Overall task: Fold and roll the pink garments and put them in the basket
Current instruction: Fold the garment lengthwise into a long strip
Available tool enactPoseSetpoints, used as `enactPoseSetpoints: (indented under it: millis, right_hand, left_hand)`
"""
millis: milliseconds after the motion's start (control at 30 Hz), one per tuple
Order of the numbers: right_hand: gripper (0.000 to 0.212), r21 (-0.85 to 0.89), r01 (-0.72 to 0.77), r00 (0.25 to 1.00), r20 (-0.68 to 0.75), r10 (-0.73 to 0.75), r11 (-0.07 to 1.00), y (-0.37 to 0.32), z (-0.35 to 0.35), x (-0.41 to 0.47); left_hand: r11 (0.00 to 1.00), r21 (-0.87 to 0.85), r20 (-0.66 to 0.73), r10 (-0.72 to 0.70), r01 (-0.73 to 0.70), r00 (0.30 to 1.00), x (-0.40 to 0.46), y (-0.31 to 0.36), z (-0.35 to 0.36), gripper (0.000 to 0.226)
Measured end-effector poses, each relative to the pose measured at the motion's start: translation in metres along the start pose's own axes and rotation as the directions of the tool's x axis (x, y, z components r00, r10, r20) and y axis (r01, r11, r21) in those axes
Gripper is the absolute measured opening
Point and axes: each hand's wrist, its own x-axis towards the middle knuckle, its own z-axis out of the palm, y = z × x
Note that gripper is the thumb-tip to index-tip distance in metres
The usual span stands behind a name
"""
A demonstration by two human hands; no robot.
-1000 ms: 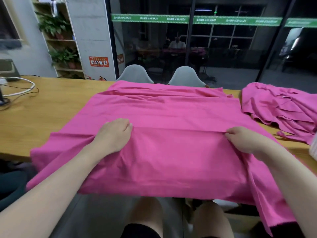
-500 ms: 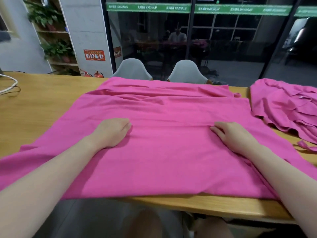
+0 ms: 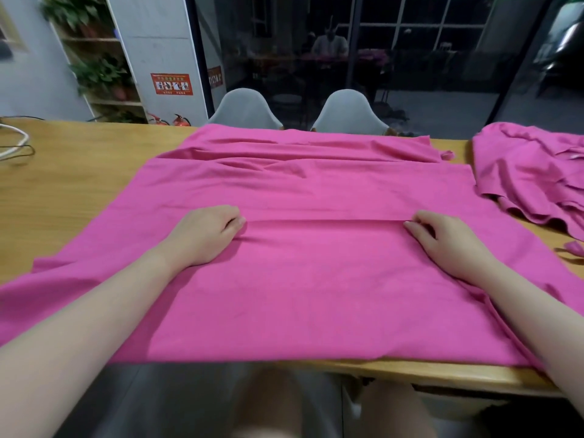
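A large pink garment (image 3: 316,279) lies spread flat across the wooden table (image 3: 63,191), its near hem at the table's front edge and its left side hanging off the corner. A straight fold ridge runs across its middle. My left hand (image 3: 205,235) lies on the cloth with curled fingers pinching the ridge's left end. At the ridge's right end my right hand (image 3: 448,245) pinches the fabric with its fingertips. A pile of further pink garments (image 3: 537,178) lies crumpled at the right. No basket is in view.
Two pale grey chairs (image 3: 246,109) (image 3: 347,112) stand behind the table's far edge, in front of dark glass walls. White and black cables (image 3: 12,143) lie at the far left of the tabletop. Bare wood shows to the left of the garment.
The near part of the garment, which hung off the front edge, now lies on the table. Both hands have moved forward with the fold, the right hand swinging in and back out.
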Motion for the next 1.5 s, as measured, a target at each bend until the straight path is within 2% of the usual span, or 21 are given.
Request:
enactPoseSetpoints:
  millis: [367, 567, 733, 800, 867, 933, 1067, 1167, 1233, 1333, 1400, 1500]
  right_hand:
    - [0.023, 0.081, -0.022, 1.000, 0.007, 0.021, 0.997, -0.033, -0.023, -0.090]
    - [0.023, 0.085, 0.015, 0.999, -0.048, -0.011, 0.996, -0.059, -0.033, -0.167]
    - [0.030, 0.011, -0.122, 0.984, 0.132, 0.120, 0.992, -0.071, -0.054, -0.148]
    - [0.032, 0.150, -0.178, 0.977, 0.146, 0.156, 0.973, -0.073, -0.065, -0.142]
    - [0.033, 0.338, -0.277, 0.960, 0.143, 0.241, 0.900, -0.071, -0.073, -0.135]
    - [0.033, 0.392, -0.320, 0.947, 0.099, 0.306, 0.862, -0.070, -0.075, -0.122]
    - [0.029, 0.157, -0.189, 0.960, -0.177, 0.216, 0.969, -0.075, -0.076, -0.077]
    - [0.016, -0.215, -0.158, 0.937, -0.341, 0.078, 0.964, -0.064, -0.065, -0.035]
    - [0.013, -0.374, -0.153, 0.951, -0.309, 0.032, 0.915, -0.051, -0.049, -0.013]
    - [0.019, -0.457, -0.098, 0.993, -0.104, 0.056, 0.884, -0.032, -0.022, 0.001]
    - [0.022, -0.411, -0.087, 0.996, -0.062, 0.067, 0.907, -0.022, -0.013, 0.000]
    - [0.027, -0.314, -0.129, 0.988, -0.127, 0.093, 0.941, -0.013, -0.012, -0.004]
  left_hand:
    - [0.998, -0.003, 0.013, 0.061, -0.061, 0.998, -0.087, 0.024, -0.022, 0.040]
    - [0.993, -0.068, -0.074, 0.090, -0.096, 0.993, -0.152, 0.034, -0.028, 0.043]
    - [0.998, 0.017, 0.117, -0.061, 0.060, 0.991, -0.138, 0.049, -0.044, 0.041]
    - [0.997, -0.013, 0.071, -0.077, 0.078, 0.995, -0.134, 0.054, -0.060, 0.039]
    - [0.998, -0.028, -0.028, -0.060, 0.059, 0.998, -0.127, 0.054, -0.076, 0.041]
    - [1.000, 0.001, -0.114, -0.024, 0.025, 0.993, -0.114, 0.054, -0.091, 0.041]
    - [0.994, 0.101, -0.163, -0.016, 0.033, 0.986, -0.063, 0.051, -0.102, 0.040]
    - [0.986, 0.157, -0.107, -0.046, 0.062, 0.993, -0.017, 0.036, -0.092, 0.039]
    - [0.984, 0.163, -0.047, -0.064, 0.071, 0.997, 0.008, 0.027, -0.076, 0.037]
    - [0.986, 0.156, 0.035, -0.062, 0.056, 0.997, 0.030, 0.022, -0.046, 0.031]
    - [0.990, 0.134, 0.046, -0.044, 0.038, 0.998, 0.034, 0.016, -0.022, 0.031]
    - [0.998, 0.046, 0.000, -0.046, 0.046, 0.999, 0.033, 0.003, 0.003, 0.030]
